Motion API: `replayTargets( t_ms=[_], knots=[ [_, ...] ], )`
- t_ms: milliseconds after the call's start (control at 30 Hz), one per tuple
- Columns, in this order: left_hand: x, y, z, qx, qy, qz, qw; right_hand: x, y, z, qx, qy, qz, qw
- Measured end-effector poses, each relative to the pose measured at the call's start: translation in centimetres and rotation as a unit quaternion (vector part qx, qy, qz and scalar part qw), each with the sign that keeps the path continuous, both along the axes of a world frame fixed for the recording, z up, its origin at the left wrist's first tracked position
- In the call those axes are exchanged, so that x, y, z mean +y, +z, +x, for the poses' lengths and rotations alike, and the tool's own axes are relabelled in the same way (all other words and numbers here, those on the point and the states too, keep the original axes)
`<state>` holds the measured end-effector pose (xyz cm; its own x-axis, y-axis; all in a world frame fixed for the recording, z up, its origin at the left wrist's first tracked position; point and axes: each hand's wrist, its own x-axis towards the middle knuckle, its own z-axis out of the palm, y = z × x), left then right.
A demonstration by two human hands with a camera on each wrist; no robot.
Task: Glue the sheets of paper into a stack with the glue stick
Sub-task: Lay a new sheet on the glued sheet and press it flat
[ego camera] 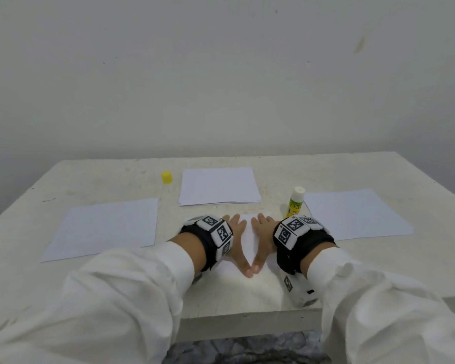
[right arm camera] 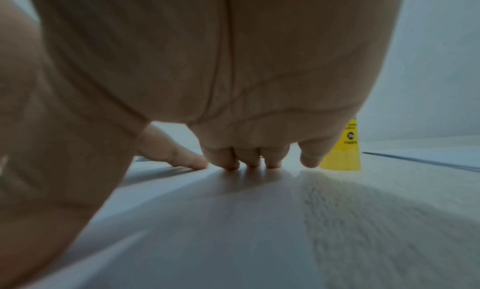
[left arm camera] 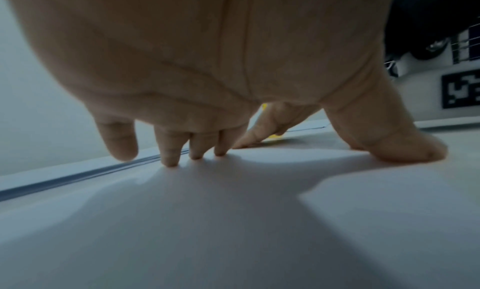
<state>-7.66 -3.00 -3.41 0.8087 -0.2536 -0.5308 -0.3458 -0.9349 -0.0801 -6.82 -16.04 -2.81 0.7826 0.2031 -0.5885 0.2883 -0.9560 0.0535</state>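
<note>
Both hands lie flat on a white sheet of paper (ego camera: 248, 241) near the table's front edge. My left hand (ego camera: 235, 232) and right hand (ego camera: 263, 232) press it with straight fingers, thumbs meeting at the near side. In the left wrist view the fingertips (left arm camera: 171, 162) touch the paper (left arm camera: 233, 221); in the right wrist view the fingertips (right arm camera: 249, 164) touch it (right arm camera: 207, 232) too. The glue stick (ego camera: 295, 202), yellow-labelled and uncapped, stands upright just right of the right hand, its yellow base (right arm camera: 342, 156) beyond the little finger. Its yellow cap (ego camera: 166, 177) sits at the back left.
A stack of white sheets (ego camera: 219, 186) lies at the back centre. Single sheets lie at the left (ego camera: 103, 228) and at the right (ego camera: 352, 214). The pale table (ego camera: 378, 169) ends at a bare wall behind; its front edge is just below my wrists.
</note>
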Motion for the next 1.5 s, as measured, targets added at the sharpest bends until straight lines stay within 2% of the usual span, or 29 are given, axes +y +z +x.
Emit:
replayTargets(
  t_ms=[167,433,600,833,1033,1167,1333,1500],
  knots=[
    [1.3,0.0,0.0,0.010,0.014,0.022,1.000,-0.1,0.0,-0.2,-0.004,-0.001,0.016,1.000],
    [8.3,1.1,-1.3,0.017,0.059,0.054,0.997,-0.2,0.5,-0.3,-0.017,-0.001,0.061,0.998],
    [10.2,1.3,-1.6,0.024,0.050,0.061,0.997,0.4,1.5,-0.7,0.025,0.009,0.015,1.000],
    [10.5,0.8,-1.4,0.012,0.046,0.068,0.997,5.6,3.2,-3.9,0.067,0.144,-0.002,0.987],
    [10.3,0.6,-1.3,-0.002,0.039,0.081,0.996,10.9,2.4,-5.2,0.007,0.234,0.004,0.972],
    [10.5,0.5,-1.3,-0.009,0.045,0.075,0.996,10.4,1.3,-3.5,0.006,0.201,0.011,0.980],
    [10.4,0.8,-1.4,-0.012,0.039,0.068,0.997,5.4,1.3,-0.6,0.020,0.128,-0.014,0.991],
    [10.2,1.2,-1.6,-0.024,0.031,0.065,0.997,0.7,2.6,-0.7,0.024,0.085,-0.039,0.995]
  ],
)
